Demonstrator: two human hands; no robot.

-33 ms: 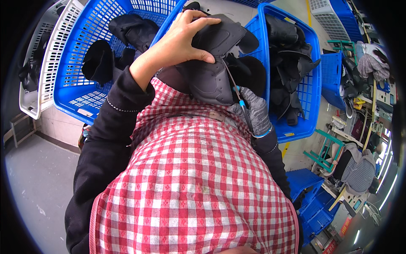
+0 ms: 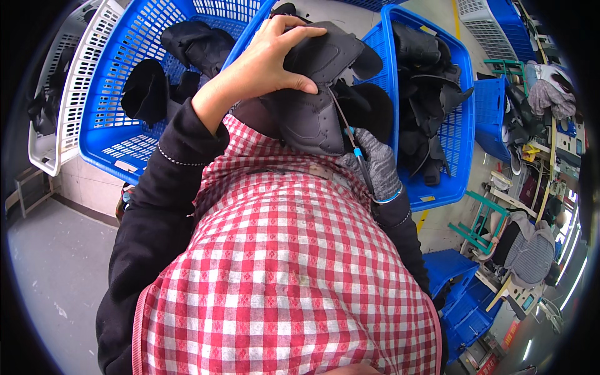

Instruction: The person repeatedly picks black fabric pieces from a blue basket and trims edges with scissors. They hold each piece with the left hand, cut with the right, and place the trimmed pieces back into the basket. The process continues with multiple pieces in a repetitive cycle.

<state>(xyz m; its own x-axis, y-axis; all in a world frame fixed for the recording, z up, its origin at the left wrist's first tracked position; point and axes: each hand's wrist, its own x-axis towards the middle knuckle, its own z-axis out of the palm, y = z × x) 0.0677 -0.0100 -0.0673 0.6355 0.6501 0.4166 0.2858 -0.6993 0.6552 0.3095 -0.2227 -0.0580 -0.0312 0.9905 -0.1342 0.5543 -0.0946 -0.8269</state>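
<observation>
My bare left hand [image 2: 269,59] grips a black shoe upper [image 2: 312,122] made of stitched, perforated panels. Its thumb presses on the upper's face, while the fingers stretch over the top edge. In a grey knit glove, my right hand [image 2: 378,164] is closed round a slim hand tool [image 2: 358,155] with a dark handle, a light blue band and a long thin metal shaft. The shaft's tip meets the join between the upper's two panels, just beside my left thumb. What the tip does there is too small to make out. More black pieces lie behind the upper, partly hidden.
A blue perforated crate [image 2: 103,125] with black shoe pieces stands at the left, beside a white crate [image 2: 69,106]. Close by my right hand is another blue crate [image 2: 465,169] of black pieces. Farther right are workbenches with teal frames [image 2: 478,228] and stacked blue crates [image 2: 465,312].
</observation>
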